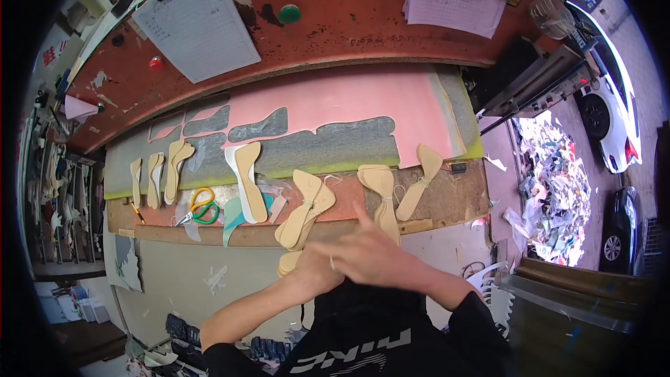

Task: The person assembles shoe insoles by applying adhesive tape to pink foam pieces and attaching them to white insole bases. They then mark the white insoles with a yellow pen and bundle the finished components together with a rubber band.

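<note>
My left hand (317, 269) is closed on a stack of tan insoles (288, 263), whose ends stick out to its left; the rest is hidden. Across it lies my right hand (370, 255), slightly blurred, one finger pointing away and the others bent over the left hand. What those bent fingers hold is hidden. Just beyond my hands lie a fanned bundle of tan insoles (305, 209) tied with white string, another tied bundle (379, 188), and a third bundle (421, 178) to the right.
More insoles (176, 171) lie left, near scissors (200, 208) with yellow and green handles and a yellow pen (138, 214). A pink sheet (335, 101) with insole-shaped cut-outs covers the grey pad. Above hangs a red machine beam (335, 21) with paper sheets (202, 28). Scraps (555, 188) heap at right.
</note>
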A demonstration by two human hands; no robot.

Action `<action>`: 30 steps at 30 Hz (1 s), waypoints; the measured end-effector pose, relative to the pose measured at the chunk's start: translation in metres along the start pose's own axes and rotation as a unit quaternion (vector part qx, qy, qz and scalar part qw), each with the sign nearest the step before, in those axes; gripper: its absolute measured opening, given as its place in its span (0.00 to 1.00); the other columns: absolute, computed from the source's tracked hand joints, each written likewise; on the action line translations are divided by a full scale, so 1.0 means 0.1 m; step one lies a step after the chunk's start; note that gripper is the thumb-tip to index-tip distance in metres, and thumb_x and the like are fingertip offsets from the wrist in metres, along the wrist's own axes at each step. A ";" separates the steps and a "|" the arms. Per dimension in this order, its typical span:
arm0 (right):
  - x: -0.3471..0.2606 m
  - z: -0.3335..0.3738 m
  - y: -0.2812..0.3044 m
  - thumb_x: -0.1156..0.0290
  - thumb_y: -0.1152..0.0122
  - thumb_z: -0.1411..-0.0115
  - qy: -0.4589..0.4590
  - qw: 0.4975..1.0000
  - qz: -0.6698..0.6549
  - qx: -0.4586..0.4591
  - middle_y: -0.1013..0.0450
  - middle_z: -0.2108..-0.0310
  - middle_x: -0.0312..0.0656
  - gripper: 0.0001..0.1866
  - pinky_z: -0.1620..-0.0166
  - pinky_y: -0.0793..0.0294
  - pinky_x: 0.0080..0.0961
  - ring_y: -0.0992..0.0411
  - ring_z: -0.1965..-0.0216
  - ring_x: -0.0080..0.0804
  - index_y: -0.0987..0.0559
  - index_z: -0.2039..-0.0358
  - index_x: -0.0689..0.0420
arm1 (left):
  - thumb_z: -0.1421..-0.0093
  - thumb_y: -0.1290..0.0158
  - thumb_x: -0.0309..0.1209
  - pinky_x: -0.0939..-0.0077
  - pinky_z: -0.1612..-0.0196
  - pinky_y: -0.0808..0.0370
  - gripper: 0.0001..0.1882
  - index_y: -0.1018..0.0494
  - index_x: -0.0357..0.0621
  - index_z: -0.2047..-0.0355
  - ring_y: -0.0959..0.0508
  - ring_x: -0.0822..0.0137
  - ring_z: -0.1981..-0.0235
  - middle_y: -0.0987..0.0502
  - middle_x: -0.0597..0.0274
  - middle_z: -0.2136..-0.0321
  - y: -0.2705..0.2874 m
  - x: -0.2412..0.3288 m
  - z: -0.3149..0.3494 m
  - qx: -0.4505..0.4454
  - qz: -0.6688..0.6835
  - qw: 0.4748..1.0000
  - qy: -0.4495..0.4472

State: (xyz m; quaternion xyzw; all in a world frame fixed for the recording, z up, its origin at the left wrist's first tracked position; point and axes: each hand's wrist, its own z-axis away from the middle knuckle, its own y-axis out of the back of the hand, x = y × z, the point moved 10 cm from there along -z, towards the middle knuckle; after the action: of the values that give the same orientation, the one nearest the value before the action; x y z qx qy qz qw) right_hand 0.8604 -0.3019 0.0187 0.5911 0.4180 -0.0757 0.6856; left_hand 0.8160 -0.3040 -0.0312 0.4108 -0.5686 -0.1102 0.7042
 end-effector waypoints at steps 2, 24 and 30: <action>0.57 -0.04 -0.20 0.68 0.39 0.40 -0.104 0.984 -0.147 0.012 0.25 0.74 0.39 0.23 0.32 0.46 0.49 0.23 0.68 0.34 0.24 0.43 0.52 | 0.45 0.45 0.31 0.56 0.73 0.23 0.07 0.23 0.42 0.74 0.19 0.48 0.76 0.21 0.49 0.80 -0.45 -0.31 0.02 -0.161 -0.221 0.953 0.128; 1.78 1.06 0.19 0.67 0.47 0.30 -0.315 0.774 -0.477 0.272 0.25 0.70 0.35 0.13 0.64 0.28 0.20 0.27 0.68 0.19 0.25 0.51 0.61 | 0.44 0.38 0.34 0.54 0.43 0.33 0.31 0.33 0.34 0.42 0.29 0.43 0.46 0.30 0.37 0.45 0.46 0.41 0.32 0.016 0.090 0.996 0.022; 1.81 0.78 0.13 0.60 0.41 0.35 -0.287 0.886 0.027 0.362 0.24 0.68 0.50 0.22 0.59 0.24 0.41 0.23 0.65 0.50 0.30 0.48 0.63 | 0.49 0.35 0.32 0.51 0.49 0.28 0.29 0.30 0.30 0.49 0.27 0.40 0.50 0.27 0.35 0.51 0.34 -1.15 -0.03 0.189 -0.196 0.920 0.283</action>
State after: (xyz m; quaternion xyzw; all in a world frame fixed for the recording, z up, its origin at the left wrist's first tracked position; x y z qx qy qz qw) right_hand 1.0217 -0.2952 -0.0952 0.7622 0.1305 -0.3693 0.5154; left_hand 0.7699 -0.2092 -0.0890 0.6530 -0.2640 -0.0156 0.7097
